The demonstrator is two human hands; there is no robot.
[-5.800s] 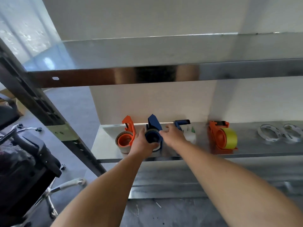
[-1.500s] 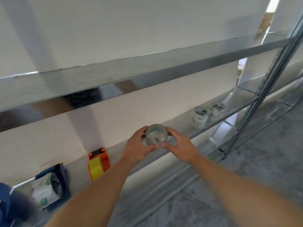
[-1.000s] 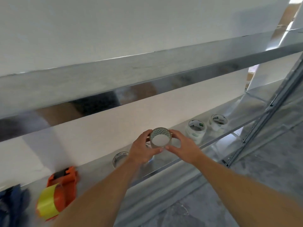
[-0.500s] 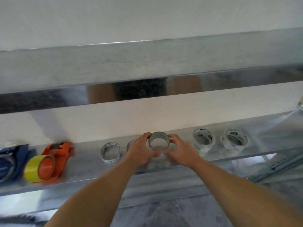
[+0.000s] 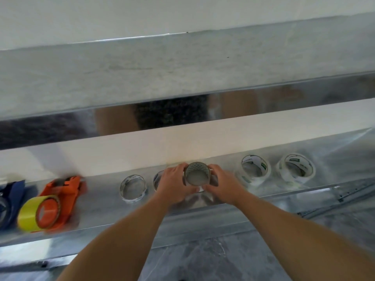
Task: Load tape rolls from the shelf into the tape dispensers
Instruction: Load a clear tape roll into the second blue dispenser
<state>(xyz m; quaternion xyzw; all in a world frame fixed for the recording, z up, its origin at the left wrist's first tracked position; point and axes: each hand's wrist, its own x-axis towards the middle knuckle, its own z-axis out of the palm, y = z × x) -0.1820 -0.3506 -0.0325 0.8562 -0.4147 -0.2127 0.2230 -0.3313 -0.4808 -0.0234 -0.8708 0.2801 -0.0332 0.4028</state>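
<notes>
A clear tape roll (image 5: 197,173) is held just above the metal shelf (image 5: 97,209), gripped between my left hand (image 5: 174,185) and my right hand (image 5: 221,184). Its round opening faces me. Left of it a thin, nearly used-up roll (image 5: 133,186) lies flat, and another one (image 5: 157,179) is half hidden behind my left hand. Two fuller white rolls (image 5: 254,169) (image 5: 296,168) lie to the right. At the far left sits an orange dispenser (image 5: 60,191) loaded with a yellow roll (image 5: 33,214), and a blue dispenser (image 5: 10,201) is cut off by the frame edge.
A second metal shelf (image 5: 182,78) runs across above, its shiny front edge reflecting me. A white wall backs the shelves. Grey floor (image 5: 203,258) lies below, and a lower shelf rail (image 5: 334,199) shows at the right.
My view has swung from the dispensers rightward to the rolls. Both hands have kept the clear roll between them, and in the last half second they hardly moved.
</notes>
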